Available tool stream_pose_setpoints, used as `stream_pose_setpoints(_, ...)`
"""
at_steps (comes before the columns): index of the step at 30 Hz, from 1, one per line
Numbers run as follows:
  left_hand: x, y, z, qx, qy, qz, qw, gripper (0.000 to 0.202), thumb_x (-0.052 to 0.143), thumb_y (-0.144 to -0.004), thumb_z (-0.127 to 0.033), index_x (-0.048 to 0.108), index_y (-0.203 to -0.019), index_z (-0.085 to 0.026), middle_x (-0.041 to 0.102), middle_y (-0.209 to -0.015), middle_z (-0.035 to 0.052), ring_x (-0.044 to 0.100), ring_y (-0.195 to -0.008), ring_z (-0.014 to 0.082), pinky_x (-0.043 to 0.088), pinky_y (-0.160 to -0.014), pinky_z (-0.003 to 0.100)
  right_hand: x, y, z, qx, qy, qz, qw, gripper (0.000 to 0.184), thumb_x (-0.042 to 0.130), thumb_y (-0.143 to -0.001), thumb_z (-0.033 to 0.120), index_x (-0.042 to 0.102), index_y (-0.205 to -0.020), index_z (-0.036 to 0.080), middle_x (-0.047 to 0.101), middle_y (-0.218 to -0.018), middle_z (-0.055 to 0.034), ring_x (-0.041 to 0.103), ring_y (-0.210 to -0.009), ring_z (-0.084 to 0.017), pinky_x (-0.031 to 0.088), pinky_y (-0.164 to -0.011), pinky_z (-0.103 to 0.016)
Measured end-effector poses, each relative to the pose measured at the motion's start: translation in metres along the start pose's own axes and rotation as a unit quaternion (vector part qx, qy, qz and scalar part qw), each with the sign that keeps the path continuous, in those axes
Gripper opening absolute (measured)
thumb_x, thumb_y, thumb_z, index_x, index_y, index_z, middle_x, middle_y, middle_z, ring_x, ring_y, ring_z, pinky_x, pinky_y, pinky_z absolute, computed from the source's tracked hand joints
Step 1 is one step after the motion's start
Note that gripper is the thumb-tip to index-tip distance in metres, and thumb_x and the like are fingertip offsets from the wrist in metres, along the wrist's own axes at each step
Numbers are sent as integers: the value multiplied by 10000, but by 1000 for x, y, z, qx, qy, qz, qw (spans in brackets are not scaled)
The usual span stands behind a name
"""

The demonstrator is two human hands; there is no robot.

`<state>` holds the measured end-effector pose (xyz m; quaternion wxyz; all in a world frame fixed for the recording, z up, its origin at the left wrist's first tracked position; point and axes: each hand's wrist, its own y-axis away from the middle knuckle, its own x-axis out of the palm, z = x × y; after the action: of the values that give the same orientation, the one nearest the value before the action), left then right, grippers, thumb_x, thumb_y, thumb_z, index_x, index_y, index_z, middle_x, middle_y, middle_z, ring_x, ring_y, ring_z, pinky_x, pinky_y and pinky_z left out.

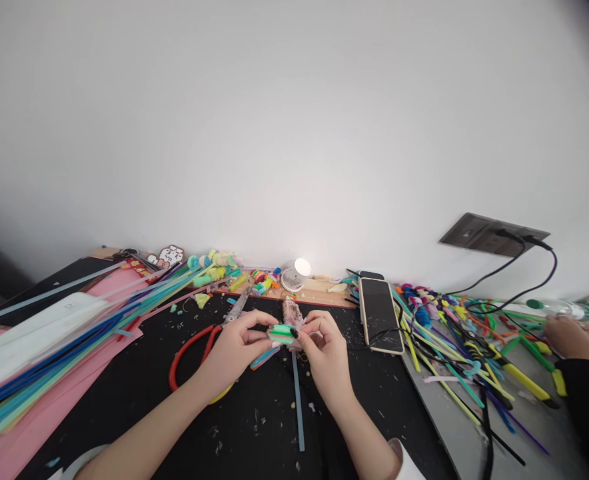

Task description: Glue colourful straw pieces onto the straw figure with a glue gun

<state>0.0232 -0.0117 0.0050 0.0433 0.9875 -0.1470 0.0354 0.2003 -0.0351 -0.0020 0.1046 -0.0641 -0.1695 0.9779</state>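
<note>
Between both hands, over the black table, is a small striped green-and-white piece that looks made of pipe cleaners. The fingertips of my left hand pinch its left end. On its right end, the thumb and fingers of my right hand are closed. A pinkish crumpled bundle stands just behind the piece, partly hidden by my fingers. Below hangs or lies a grey-blue strip; which of the two, I cannot tell. Red-handled scissors lie beside my left hand, partly covered by it.
A phone and black cables lie to the right. Beyond are many pipe cleaners, yellow-black pliers and another person's hand. Long pipe cleaners cover the left. A round white container stands by the wall.
</note>
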Motion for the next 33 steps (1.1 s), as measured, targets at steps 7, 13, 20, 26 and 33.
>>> stream_pose_setpoints(7, -1, -2, 7, -1, 28, 22, 999, 299, 793, -682, -201, 686, -961, -205, 775, -969, 36, 761, -901, 251, 570, -744, 314, -3, -1, 1, -11, 50, -12, 999, 139, 700, -808, 239, 646, -684, 210, 586, -881, -41, 611, -715, -171, 518, -522, -251)
stream_pose_setpoints(13, -1, -3, 6, 3, 37, 31, 999, 319, 806, -688, -213, 696, -988, -201, 781, -1000, 43, 763, -937, 252, 586, -812, 336, -3, -1, 1, -13, 52, -13, 998, 143, 686, -814, 244, 638, -683, 210, 594, -889, -43, 613, -750, -173, 497, -538, -240)
stream_pose_setpoints(20, -3, -5, 6, 32, 44, -27, 998, 314, 800, -685, -264, 707, -975, -190, 784, -988, 71, 762, -926, 280, 609, -816, 392, -4, -1, 0, -27, 61, -12, 998, 178, 602, -904, 309, 628, -753, 218, 619, -907, -45, 625, -848, -192, 521, -649, -264)
stream_pose_setpoints(26, -17, -11, 6, 87, 35, -242, 966, 434, 788, -722, -402, 672, -1087, -197, 725, -1204, 118, 751, -884, 270, 616, -731, 380, -8, -3, -6, -37, 106, -58, 992, 185, 517, -947, 303, 678, -927, 214, 675, -964, -69, 649, -882, -205, 519, -740, -301)
stream_pose_setpoints(33, -23, -14, 1, 100, 45, -311, 944, 464, 749, -755, -401, 624, -1154, -201, 720, -1136, 103, 732, -855, 255, 591, -690, 353, -7, -2, -6, -72, 202, -15, 977, 258, 476, -950, 235, 569, -709, 214, 649, -959, -78, 637, -882, -202, 492, -746, -306)
